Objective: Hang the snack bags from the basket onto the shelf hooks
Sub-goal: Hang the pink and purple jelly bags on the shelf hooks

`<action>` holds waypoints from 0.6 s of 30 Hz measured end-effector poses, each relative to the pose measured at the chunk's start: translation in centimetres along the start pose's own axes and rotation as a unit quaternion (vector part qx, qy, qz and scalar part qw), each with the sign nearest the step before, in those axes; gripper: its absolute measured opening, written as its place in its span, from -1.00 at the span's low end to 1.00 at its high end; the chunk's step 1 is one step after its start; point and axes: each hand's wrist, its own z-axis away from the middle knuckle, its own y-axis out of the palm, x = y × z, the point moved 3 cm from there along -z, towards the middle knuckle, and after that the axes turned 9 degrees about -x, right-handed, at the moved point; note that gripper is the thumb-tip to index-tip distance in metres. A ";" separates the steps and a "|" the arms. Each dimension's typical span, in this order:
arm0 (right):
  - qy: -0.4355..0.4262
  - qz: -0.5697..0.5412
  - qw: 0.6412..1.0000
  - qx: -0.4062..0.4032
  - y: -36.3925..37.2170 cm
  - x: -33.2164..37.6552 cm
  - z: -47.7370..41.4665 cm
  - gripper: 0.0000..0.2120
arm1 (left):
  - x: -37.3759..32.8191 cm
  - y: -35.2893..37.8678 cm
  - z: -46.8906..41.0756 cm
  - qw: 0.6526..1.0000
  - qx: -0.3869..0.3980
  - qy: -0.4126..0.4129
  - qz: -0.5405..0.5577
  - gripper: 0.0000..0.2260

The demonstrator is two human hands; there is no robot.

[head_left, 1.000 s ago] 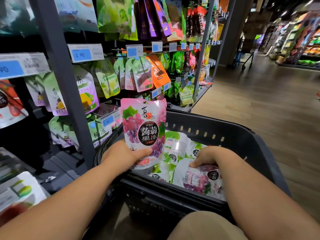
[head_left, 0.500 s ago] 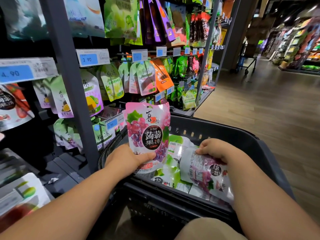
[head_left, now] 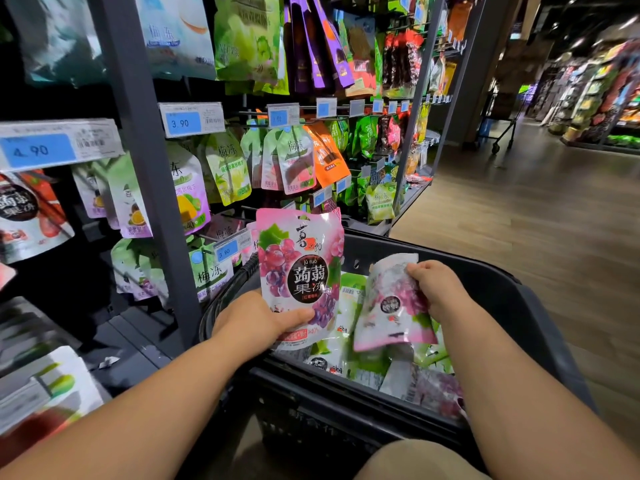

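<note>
Beside the shelf rack (head_left: 138, 168), the dark basket (head_left: 502, 306) holds a heap of pouches (head_left: 363, 367), and I have two pink grape ones raised over it. My left hand (head_left: 256, 320) grips the front-facing pouch (head_left: 298, 271) upright by its bottom edge, and my right hand (head_left: 436, 289) pinches the top of the tilted second pouch (head_left: 388, 306). They look light, soft and glossy, so likely floppy and slippery; I'd regrip near the top seam before feeding a shelf hook (head_left: 322, 118).
</note>
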 end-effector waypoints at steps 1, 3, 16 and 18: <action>0.002 0.005 1.000 0.003 0.1 0.0 0.0 -0.76 | 0.1 0.1 0.0 1.000 0.001 -0.001 -0.003 -0.26; -0.006 0.055 0.998 -0.005 0.6 -0.2 0.0 -0.76 | 0.2 0.2 -0.1 1.000 0.002 -0.002 -0.005 -0.18; -0.108 0.068 0.982 0.141 1.5 2.0 4.2 -0.87 | -0.4 -0.3 0.5 1.000 -0.012 -0.023 0.006 -0.36; -0.109 0.044 0.979 0.166 1.3 2.2 4.2 -0.96 | -0.4 -0.4 0.6 0.999 -0.018 -0.026 0.012 -0.41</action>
